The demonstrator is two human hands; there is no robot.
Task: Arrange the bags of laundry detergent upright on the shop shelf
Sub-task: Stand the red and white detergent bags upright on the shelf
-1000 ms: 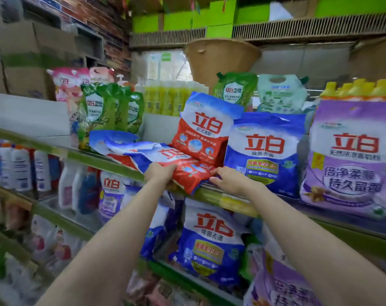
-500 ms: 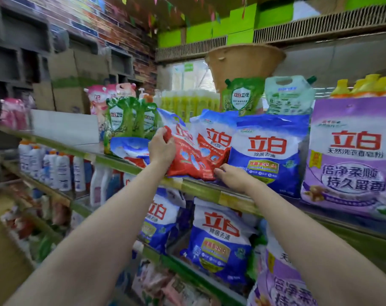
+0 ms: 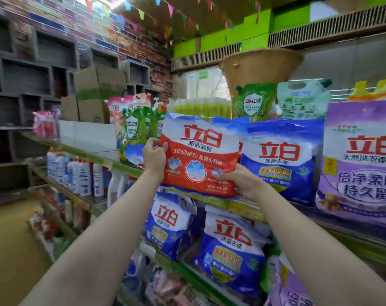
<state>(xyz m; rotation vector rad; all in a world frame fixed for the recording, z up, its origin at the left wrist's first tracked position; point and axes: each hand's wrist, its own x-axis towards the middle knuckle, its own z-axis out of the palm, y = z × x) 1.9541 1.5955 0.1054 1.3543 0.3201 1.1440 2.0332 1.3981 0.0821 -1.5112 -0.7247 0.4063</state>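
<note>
You have the red-and-white detergent bag (image 3: 201, 155) upright in front of the upper shelf (image 3: 243, 206), its bottom edge at the shelf's front lip. Your left hand (image 3: 154, 156) pinches the bag's left edge, fingers curled over the front. Your right hand (image 3: 243, 182) grips the lower right corner, thumb pressed on the face of the bag. So both grips are closed on that one bag.

Just behind it to the right a blue detergent bag (image 3: 280, 160) stands upright on the same shelf, partly covered by the red one. Beside that stands a large purple bag (image 3: 362, 164), also upright. To the left, behind your left hand, another blue-and-white bag (image 3: 133, 152) lies low on the shelf; how it rests you cannot tell from here. Green pouches (image 3: 137, 127) stand behind it, and a green spouted pouch (image 3: 254, 102) and a pale one (image 3: 302, 100) stand behind the blue bag.

On the shelf below, two more blue bags (image 3: 229, 252) lean side by side. White bottles (image 3: 77, 175) stand in a row further left.
</note>
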